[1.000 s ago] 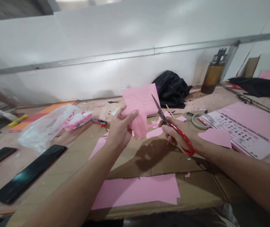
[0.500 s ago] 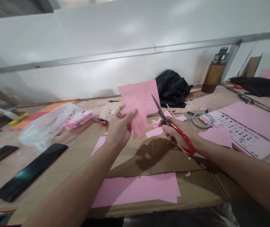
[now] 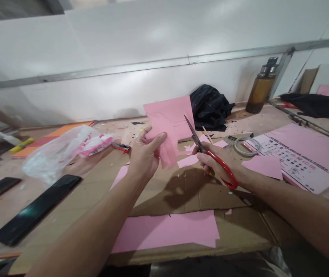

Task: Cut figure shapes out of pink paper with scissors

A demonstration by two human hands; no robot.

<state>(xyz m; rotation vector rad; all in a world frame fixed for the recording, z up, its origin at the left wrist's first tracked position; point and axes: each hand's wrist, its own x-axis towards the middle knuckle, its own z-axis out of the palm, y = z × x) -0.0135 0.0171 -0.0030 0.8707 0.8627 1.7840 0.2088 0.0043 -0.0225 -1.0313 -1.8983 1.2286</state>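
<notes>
My left hand (image 3: 147, 154) pinches a partly cut sheet of pink paper (image 3: 171, 119) between thumb and fingers, holding it up above the cardboard. Faint pencil lines run across the paper, and its lower edge is cut to an uneven outline. In my right hand (image 3: 212, 157) is a pair of scissors (image 3: 223, 169) with red handles. Their dark blades point up and left, overlapping the paper's right part in view; whether they touch it I cannot tell. Pink offcuts (image 3: 187, 161) lie behind and below, between my hands.
Cardboard (image 3: 193, 192) covers the worktop, with a pink strip (image 3: 167, 231) near its front edge. On the left lie two phones (image 3: 37, 209), a plastic bag (image 3: 57, 154) and a red cutter (image 3: 121, 147). To the right are a tape roll (image 3: 247, 153), a paper pack (image 3: 303, 157) and a bottle (image 3: 261, 88).
Almost nothing differs. My left hand and the pink paper have shifted very slightly to the left; the scissors stay in nearly the same place.
</notes>
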